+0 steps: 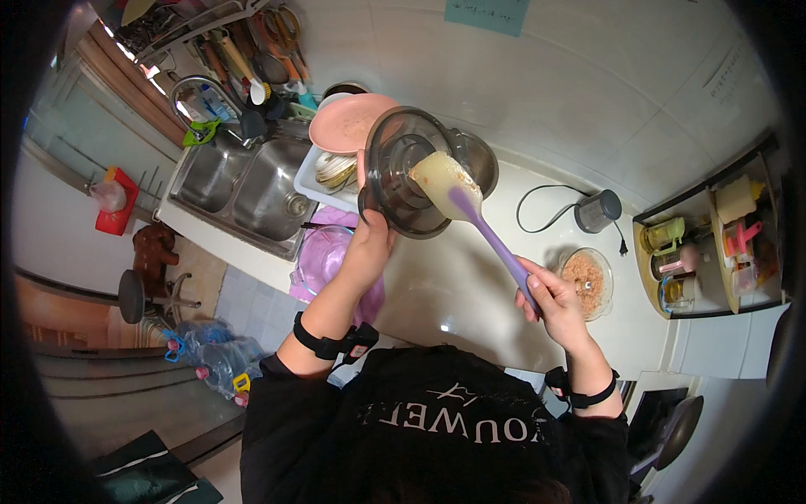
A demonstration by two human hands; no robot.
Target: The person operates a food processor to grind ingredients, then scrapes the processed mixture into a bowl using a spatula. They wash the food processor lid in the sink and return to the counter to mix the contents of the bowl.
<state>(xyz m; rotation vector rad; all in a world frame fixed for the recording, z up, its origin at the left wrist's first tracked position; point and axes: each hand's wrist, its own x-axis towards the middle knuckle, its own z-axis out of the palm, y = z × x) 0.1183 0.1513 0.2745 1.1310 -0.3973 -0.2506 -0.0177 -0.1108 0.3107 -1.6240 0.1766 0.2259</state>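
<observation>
My left hand (373,242) grips the near rim of a dark translucent bowl (393,189), tilted so that its inside faces me. In my right hand (549,299) is the purple handle of a spatula (446,189); its pale yellow head, smeared with food bits, is in front of the bowl. Whether the head touches the bowl I cannot tell. Just right of my right hand, a clear glass bowl (585,283) of minced food stands on the counter, a small pale metallic part at its middle.
A double steel sink (267,189) lies left, beside a white dish rack (308,183) and a pink plate (352,123). A glass pot (321,258) rests on a purple cloth (373,296). A corded motor unit (598,211) and a shelf (652,271) of containers are at right.
</observation>
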